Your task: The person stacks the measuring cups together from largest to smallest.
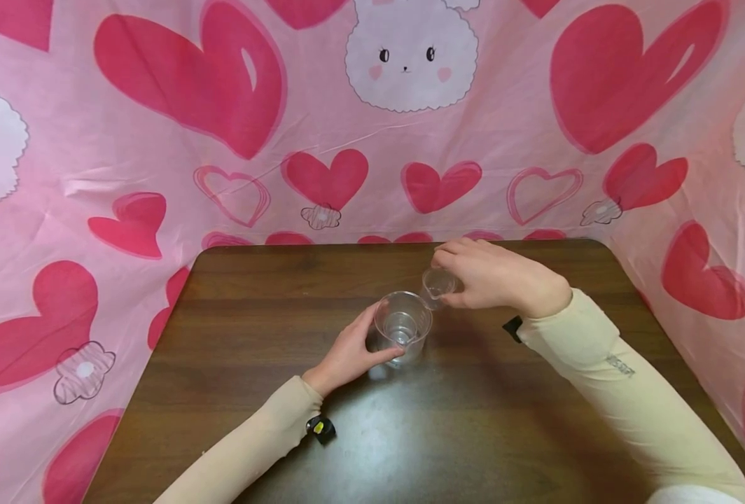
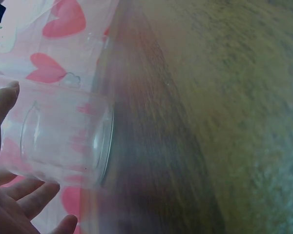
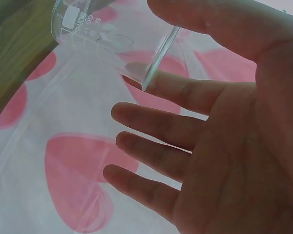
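Observation:
On the table, my left hand [image 1: 347, 350] grips a large clear glass beaker [image 1: 418, 341], thumb on the near side and fingers round the far left side. A smaller glass rim shows inside this beaker, seen also through its wall in the left wrist view. Just behind and to the right, my right hand [image 1: 492, 275] pinches a small clear beaker [image 1: 438, 287] at its rim between thumb and index finger. White printed marks and a scale show on the small beaker [image 3: 105, 41] in the right wrist view; the other three fingers extend free of it.
The dark brown wooden table [image 1: 253, 301] has rounded far corners. Pink cloth [image 1: 379, 133] with red hearts and white animal faces hangs behind it and along both sides. A small black strap [image 1: 322, 428] sits at the left cuff.

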Demonstrator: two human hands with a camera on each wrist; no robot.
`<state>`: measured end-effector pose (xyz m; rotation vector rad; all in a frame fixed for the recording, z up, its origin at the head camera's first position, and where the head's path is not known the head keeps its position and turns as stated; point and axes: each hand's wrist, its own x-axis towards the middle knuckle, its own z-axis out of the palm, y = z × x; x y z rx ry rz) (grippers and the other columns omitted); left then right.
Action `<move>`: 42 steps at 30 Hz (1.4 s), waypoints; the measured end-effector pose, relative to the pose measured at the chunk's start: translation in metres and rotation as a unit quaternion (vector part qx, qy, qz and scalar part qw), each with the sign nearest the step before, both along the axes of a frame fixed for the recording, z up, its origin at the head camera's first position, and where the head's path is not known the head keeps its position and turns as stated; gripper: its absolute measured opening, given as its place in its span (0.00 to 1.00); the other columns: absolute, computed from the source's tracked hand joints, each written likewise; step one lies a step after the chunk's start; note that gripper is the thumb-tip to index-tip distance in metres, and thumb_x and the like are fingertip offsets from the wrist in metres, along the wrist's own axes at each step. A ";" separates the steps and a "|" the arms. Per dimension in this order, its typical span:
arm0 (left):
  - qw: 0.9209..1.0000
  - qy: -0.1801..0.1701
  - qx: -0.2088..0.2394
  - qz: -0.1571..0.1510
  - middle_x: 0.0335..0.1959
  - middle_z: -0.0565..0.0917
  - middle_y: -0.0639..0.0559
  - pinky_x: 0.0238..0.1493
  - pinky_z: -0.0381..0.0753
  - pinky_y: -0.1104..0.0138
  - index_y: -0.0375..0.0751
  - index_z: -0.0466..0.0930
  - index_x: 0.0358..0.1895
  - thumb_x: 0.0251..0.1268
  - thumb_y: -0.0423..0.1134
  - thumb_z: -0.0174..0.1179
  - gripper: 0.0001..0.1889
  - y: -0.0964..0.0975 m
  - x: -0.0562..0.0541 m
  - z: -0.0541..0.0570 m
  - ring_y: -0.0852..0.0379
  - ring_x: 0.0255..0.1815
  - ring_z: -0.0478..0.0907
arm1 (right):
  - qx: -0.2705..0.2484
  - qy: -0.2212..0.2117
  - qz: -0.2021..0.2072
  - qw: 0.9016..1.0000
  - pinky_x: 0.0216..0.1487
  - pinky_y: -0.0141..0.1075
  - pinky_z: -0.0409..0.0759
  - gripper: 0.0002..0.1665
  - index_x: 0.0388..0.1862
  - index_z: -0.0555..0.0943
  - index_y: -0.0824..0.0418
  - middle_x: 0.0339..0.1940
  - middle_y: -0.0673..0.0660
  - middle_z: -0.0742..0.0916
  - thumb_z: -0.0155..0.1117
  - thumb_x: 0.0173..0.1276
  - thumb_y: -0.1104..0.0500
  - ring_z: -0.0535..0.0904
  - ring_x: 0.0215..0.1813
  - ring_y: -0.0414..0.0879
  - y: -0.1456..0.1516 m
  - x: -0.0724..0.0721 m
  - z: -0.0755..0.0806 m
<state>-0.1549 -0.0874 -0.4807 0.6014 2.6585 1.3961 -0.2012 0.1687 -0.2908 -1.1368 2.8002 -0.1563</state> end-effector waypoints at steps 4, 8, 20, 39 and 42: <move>1.000 0.003 0.000 -0.002 0.74 0.74 0.49 0.72 0.71 0.52 0.49 0.60 0.80 0.58 0.54 0.78 0.50 0.000 0.000 0.000 0.52 0.73 0.72 | 0.000 0.003 0.007 1.000 0.59 0.55 0.78 0.21 0.50 0.83 0.60 0.52 0.59 0.84 0.77 0.61 0.54 0.79 0.54 0.57 -0.005 -0.001 -0.003; 1.000 0.003 -0.001 -0.002 0.74 0.73 0.49 0.72 0.71 0.52 0.49 0.60 0.81 0.58 0.55 0.77 0.50 0.000 0.000 0.000 0.51 0.73 0.73 | 0.002 0.006 0.018 1.000 0.59 0.55 0.79 0.22 0.50 0.83 0.60 0.51 0.59 0.84 0.78 0.60 0.53 0.79 0.54 0.57 -0.010 -0.001 -0.007; 1.000 -0.005 -0.001 -0.004 0.75 0.72 0.48 0.72 0.71 0.50 0.49 0.58 0.81 0.59 0.54 0.77 0.50 -0.002 0.000 0.000 0.50 0.74 0.72 | 0.000 0.013 0.050 0.999 0.63 0.55 0.78 0.22 0.51 0.82 0.60 0.56 0.61 0.84 0.78 0.61 0.55 0.79 0.59 0.59 -0.026 -0.002 -0.015; 1.000 -0.004 0.000 -0.011 0.77 0.69 0.48 0.70 0.73 0.50 0.49 0.58 0.82 0.60 0.54 0.77 0.50 -0.001 0.000 -0.003 0.48 0.73 0.72 | 0.029 -0.020 0.063 0.997 0.64 0.56 0.77 0.27 0.58 0.81 0.60 0.60 0.62 0.83 0.78 0.62 0.52 0.78 0.64 0.59 -0.043 -0.004 -0.038; 1.000 -0.006 0.002 -0.014 0.77 0.69 0.49 0.70 0.73 0.50 0.50 0.57 0.82 0.60 0.54 0.77 0.50 -0.002 -0.001 -0.003 0.49 0.73 0.72 | 0.034 -0.026 0.063 0.997 0.65 0.57 0.77 0.29 0.61 0.81 0.60 0.61 0.62 0.83 0.78 0.63 0.53 0.77 0.65 0.59 -0.046 -0.004 -0.042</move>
